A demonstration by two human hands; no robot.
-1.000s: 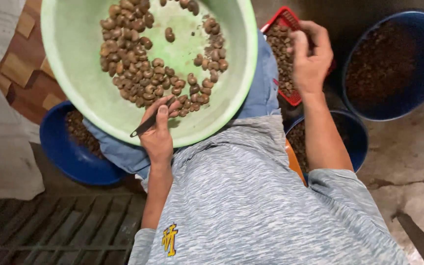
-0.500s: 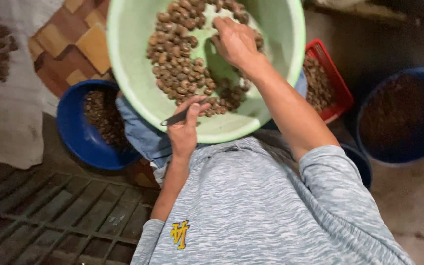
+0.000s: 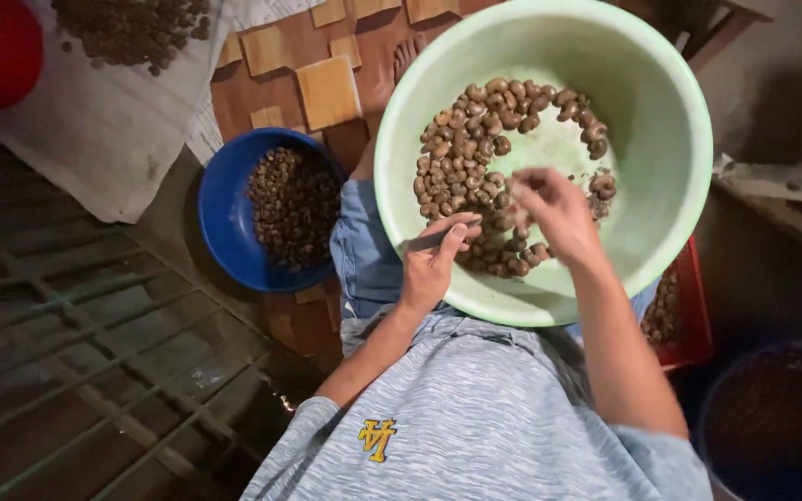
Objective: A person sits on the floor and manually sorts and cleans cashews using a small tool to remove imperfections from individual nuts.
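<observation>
Left hand (image 3: 433,264): your fingers are closed around a thin dark blade-like tool (image 3: 438,237), held flat at the near rim of the pale green basin (image 3: 670,121), tip pointing out to the left of the grip.

Right hand (image 3: 554,209): just right of the tool, inside the basin, fingertips drawn together down among the cashew nuts (image 3: 466,148). It looks to be pinching one nut, but motion blur hides which.

Change from a second ago: the right hand was out at the red tray (image 3: 689,315) to the right; half a second ago it was reaching deep into the basin; now it sits nearer, close to the tool hand. Judged from this, one nut has been dropped off and a fresh one is being picked for the blade. The left hand's hold on the tool is the same in all three pictures.

Nuts: heaped mostly on the far left of the basin from the grip, bare bottom showing to the right.

Beyond the left hand: blue bowl (image 3: 234,232) of darker pieces on the floor. Far left: a white sheet (image 3: 113,130) with more nuts. Lower right: dark blue tub (image 3: 772,417), contents dim.

The view has also shifted rightward, so the basin now sits centre-right.
</observation>
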